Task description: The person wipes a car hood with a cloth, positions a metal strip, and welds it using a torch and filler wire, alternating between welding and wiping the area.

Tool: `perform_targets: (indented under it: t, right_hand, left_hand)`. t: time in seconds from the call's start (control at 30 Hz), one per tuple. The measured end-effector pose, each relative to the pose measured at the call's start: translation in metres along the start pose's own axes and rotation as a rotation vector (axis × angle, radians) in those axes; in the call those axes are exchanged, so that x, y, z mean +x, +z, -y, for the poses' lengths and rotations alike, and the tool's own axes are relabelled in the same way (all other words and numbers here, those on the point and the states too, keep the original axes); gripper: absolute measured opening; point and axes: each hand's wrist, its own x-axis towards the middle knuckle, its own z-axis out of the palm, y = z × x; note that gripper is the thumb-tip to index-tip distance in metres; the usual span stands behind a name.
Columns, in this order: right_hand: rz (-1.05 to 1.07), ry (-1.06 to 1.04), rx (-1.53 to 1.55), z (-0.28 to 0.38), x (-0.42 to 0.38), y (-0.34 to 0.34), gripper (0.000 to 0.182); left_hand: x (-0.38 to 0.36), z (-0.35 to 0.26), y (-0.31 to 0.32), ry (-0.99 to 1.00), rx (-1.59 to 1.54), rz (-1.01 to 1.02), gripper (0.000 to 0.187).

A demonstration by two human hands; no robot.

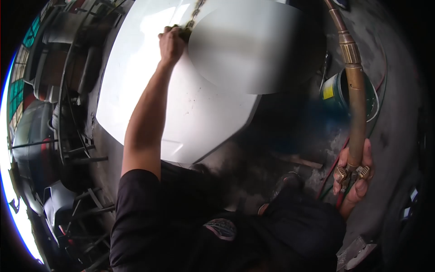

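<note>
My left hand (172, 44) is at the far part of a large white panel (145, 95), its fingers curled around something small and dark that I cannot make out. Beside those fingers, a dark, broken line (197, 12) runs up the panel. On the right, my right hand (366, 156) is closed around the valve end of a brass gas torch (355, 95). The torch points away from me, with its tip out of the frame. Red and green hoses (334, 167) run from its base. A blurred oval hides part of the panel and what lies beside it.
Behind the torch stands a green bucket (333, 89) with a yellow label. A rack (66, 90) with car parts fills the left side. A flat strip (302, 161) lies on the floor, and a grey metal piece (355, 254) is at lower right.
</note>
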Motion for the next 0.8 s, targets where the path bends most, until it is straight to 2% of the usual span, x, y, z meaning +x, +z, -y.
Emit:
perform_targets:
  t: [0.03, 0.07, 0.13, 0.17, 0.2, 0.23, 0.27, 0.3, 0.33, 0.4, 0.5, 0.53, 0.6, 0.63, 0.67, 0.73, 0.8]
  right_hand:
    - [0.002, -0.004, 0.03, 0.0, -0.001, -0.002, 0.087]
    - [0.008, -0.01, 0.061, -0.002, 0.0, -0.004, 0.087]
    - [-0.013, -0.017, 0.086, -0.017, 0.002, -0.005, 0.087]
    - [-0.028, -0.017, 0.097, -0.017, 0.003, -0.002, 0.087]
    - [-0.014, -0.005, 0.102, -0.016, 0.004, 0.003, 0.087]
    - [-0.016, -0.002, 0.061, -0.013, 0.007, 0.007, 0.087]
    - [-0.02, -0.005, 0.016, -0.01, 0.01, 0.008, 0.088]
    - [-0.014, -0.007, 0.013, -0.009, 0.009, 0.005, 0.088]
    - [-0.016, -0.016, 0.007, -0.009, 0.004, 0.002, 0.09]
    - [-0.034, -0.016, 0.008, -0.014, -0.004, -0.006, 0.091]
    - [-0.055, -0.019, 0.029, -0.016, -0.01, -0.016, 0.096]
    - [-0.064, -0.02, 0.025, -0.015, -0.012, -0.017, 0.096]
    - [-0.051, 0.036, 0.063, -0.013, -0.014, -0.021, 0.096]
    - [-0.052, 0.025, 0.096, -0.014, -0.014, -0.02, 0.095]
    - [-0.059, 0.014, 0.125, -0.015, -0.012, -0.018, 0.094]
    - [-0.059, 0.035, 0.153, -0.015, -0.015, -0.021, 0.094]
    - [-0.045, 0.031, 0.144, -0.012, -0.014, -0.023, 0.094]
  left_hand:
    - [-0.005, -0.009, -0.012, -0.169, 0.145, -0.028, 0.028]
    - [-0.009, -0.022, -0.011, -0.163, 0.152, -0.027, 0.028]
    - [-0.025, -0.066, 0.019, 0.118, -0.073, -0.121, 0.026]
    - [-0.036, -0.105, 0.034, 0.263, -0.167, -0.081, 0.029]
    - [-0.057, -0.144, 0.056, 0.368, -0.341, -0.145, 0.037]
    - [-0.067, -0.204, 0.032, 0.319, -0.622, 0.184, 0.043]
    - [-0.08, -0.252, 0.022, 0.179, -1.356, 0.378, 0.039]
    - [-0.098, -0.297, 0.008, 0.534, -0.475, 0.17, 0.043]
    - [-0.119, -0.325, 0.012, 0.577, -0.493, 0.281, 0.048]
    - [-0.162, -0.364, 0.019, 0.465, -0.721, 0.381, 0.051]
    - [-0.19, -0.386, 0.006, 0.282, -0.998, 0.534, 0.052]
    - [-0.195, -0.387, 0.006, 0.286, -1.005, 0.54, 0.052]
    - [-0.219, -0.39, 0.016, 0.129, -1.057, 0.59, 0.05]
    - [-0.244, -0.393, 0.042, -0.01, -1.216, 0.605, 0.048]
    - [-0.271, -0.399, 0.072, -0.231, -1.394, 0.643, 0.048]
    - [-0.264, -0.393, 0.051, -0.123, -1.137, 0.677, 0.046]
    - [-0.26, -0.398, 0.044, -0.236, -1.184, 0.654, 0.045]
